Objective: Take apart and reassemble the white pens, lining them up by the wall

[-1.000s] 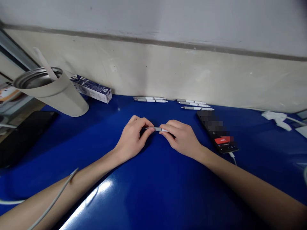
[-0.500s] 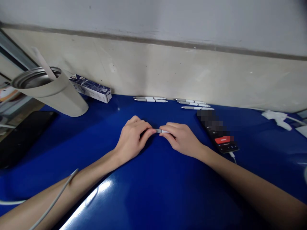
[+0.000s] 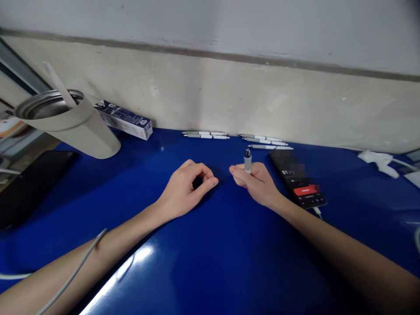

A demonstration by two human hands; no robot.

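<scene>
Gap between left hand and right hand; phone blocks right.

Cup stands left of carton; straw projects from its opening. Phone lies on table, cable attached at its near end.

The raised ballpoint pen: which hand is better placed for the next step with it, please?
Probably the right hand: it grips the ballpoint pen, tip up, while the left hand shows nothing in its curled fingers.
</scene>
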